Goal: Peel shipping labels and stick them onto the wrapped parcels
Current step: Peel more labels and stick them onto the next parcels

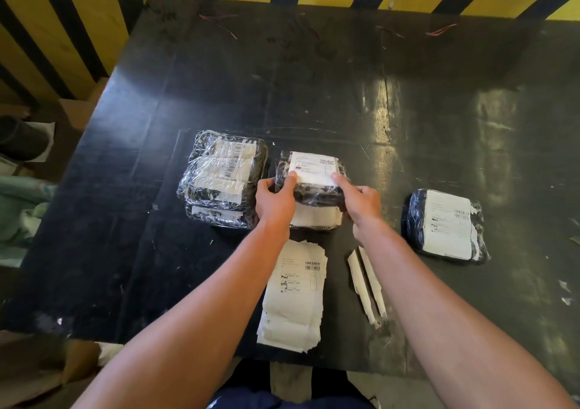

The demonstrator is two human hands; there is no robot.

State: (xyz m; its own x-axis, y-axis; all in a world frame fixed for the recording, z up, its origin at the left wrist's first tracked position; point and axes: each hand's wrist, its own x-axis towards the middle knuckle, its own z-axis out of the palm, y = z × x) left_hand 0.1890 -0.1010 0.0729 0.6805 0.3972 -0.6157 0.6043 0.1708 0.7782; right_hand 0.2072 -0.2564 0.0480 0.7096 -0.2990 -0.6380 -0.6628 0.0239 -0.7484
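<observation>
One wrapped parcel is held at both ends, stacked on a second parcel. Left hand and right hand are curled round it, thumbs pressed on its one shipping label. Left of the grip: a stack of two labelled parcels. Right of it: one labelled parcel. Below the wrists: one label pile and two backing strips on the black table.

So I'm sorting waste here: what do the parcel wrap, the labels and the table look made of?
Parcel in hand: clear glossy plastic film over dark contents, going by its wrinkles and glints. Label on it and label stack: matte white printed paper, probably adhesive-backed. Table: black-painted board, likely wood, scuffed, scratched, with a dull sheen.
</observation>
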